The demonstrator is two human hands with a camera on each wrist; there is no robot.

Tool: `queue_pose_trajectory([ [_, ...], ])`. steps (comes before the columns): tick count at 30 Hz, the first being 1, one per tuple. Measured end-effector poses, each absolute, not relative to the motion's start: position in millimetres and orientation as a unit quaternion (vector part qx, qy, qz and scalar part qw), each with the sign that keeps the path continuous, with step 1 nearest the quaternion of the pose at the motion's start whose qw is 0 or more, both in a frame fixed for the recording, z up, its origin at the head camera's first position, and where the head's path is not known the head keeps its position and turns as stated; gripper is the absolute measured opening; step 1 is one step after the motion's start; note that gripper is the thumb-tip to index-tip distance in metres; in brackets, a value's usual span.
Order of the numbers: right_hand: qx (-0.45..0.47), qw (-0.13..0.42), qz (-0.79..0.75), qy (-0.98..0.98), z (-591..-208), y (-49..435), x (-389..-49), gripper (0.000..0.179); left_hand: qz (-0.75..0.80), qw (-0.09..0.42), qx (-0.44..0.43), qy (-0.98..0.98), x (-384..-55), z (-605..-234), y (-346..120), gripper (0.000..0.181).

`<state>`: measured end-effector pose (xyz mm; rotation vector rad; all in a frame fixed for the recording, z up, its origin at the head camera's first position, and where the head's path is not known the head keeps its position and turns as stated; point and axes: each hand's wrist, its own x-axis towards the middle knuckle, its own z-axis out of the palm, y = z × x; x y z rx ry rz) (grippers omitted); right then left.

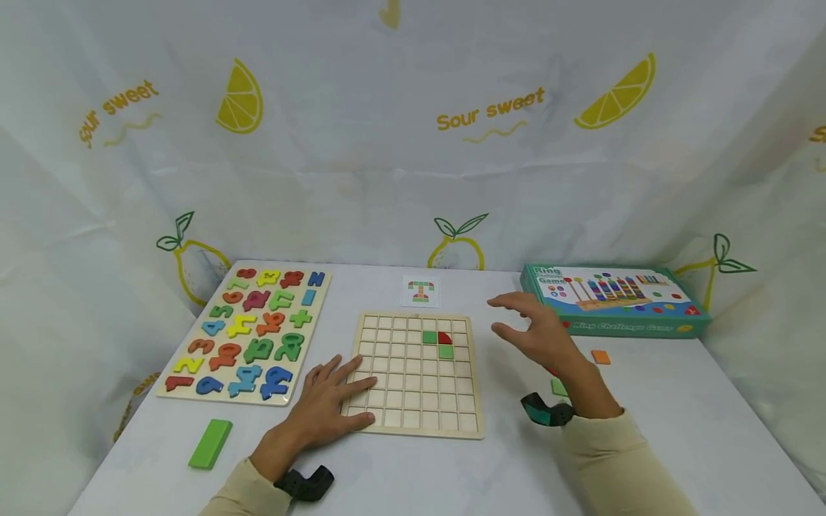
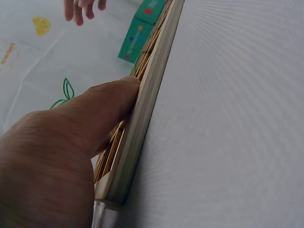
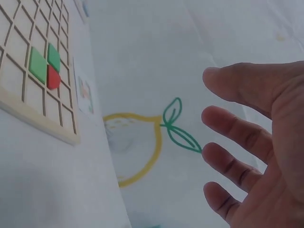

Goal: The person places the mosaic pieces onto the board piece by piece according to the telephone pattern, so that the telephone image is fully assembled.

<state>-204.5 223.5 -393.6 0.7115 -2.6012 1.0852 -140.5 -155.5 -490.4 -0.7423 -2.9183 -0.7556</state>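
A square wooden grid board [image 1: 413, 433] lies flat in the middle of the table. Near its upper right corner sit a dark green square [image 1: 429, 337], a red quarter-round piece [image 1: 444, 337] and a light green square [image 1: 445, 352]. My left hand [image 1: 332, 401] rests with spread fingers on the board's left side; its thumb [image 2: 111, 97] touches the rim in the left wrist view. To the board's right, my right hand [image 1: 542, 337] hovers with fingers apart and nothing in them. Behind the board lies a small card [image 1: 421, 292] with a red and green figure.
Under the right forearm lie a green piece [image 1: 558, 388] and a partly hidden red piece [image 1: 552, 371], with an orange piece [image 1: 601, 357] beside it. A game box [image 1: 619, 326] stands back right. Left are a number puzzle board [image 1: 222, 393] and a green block [image 1: 210, 444].
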Motion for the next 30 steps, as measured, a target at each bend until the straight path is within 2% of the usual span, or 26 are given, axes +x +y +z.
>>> queue_pose_trajectory([
  [12, 0.204, 0.127, 0.345, -0.907, -400, 301, -179, 0.042, -0.242, 0.019, -0.243, -0.939, -141, -492, -155, 0.063],
  [23, 0.123, 0.053, 0.35, -0.927, -424, 346, -176, 0.044, -0.242, 0.018, -0.238, -0.94, -140, -489, -154, 0.062],
  [30, 0.129, 0.027, 0.344, -0.929, -437, 357, -179, 0.044, -0.24, 0.02, -0.237, -0.941, -139, -489, -154, 0.062],
])
